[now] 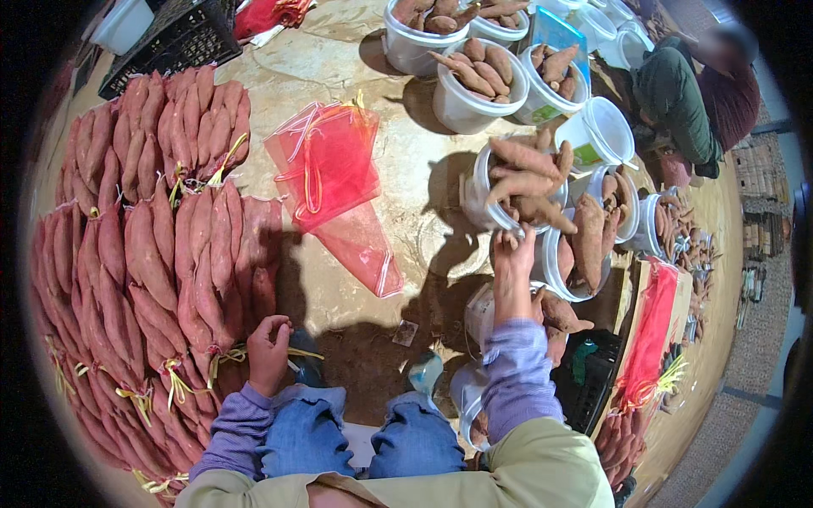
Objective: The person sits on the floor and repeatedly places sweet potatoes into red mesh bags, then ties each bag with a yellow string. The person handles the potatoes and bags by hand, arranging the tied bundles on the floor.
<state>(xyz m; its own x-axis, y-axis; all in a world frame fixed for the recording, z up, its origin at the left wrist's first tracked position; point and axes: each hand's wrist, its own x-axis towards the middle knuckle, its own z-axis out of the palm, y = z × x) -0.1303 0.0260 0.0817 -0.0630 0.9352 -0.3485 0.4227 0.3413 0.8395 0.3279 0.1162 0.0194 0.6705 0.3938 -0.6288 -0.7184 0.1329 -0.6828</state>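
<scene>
My right hand (513, 273) reaches forward with its fingers curled at the near rim of a white plastic bucket (473, 197) heaped with sweet potatoes (524, 162). My left hand (270, 355) hovers by my left knee, fingers bent, beside red mesh bags filled with sweet potatoes (203, 273). Yellow ties (222, 363) show on both sides of this hand; whether it holds one cannot be told. Ahead on the floor lie flat, empty red mesh bags (336, 165) with white and yellow drawstrings.
More buckets of sweet potatoes (481, 79) stand ahead and right, with an empty white bucket (597, 133) among them. Black plastic crates (171, 47) (587, 374) sit far left and near right. Red mesh (654, 330) lies at right. A person (683, 101) crouches far right.
</scene>
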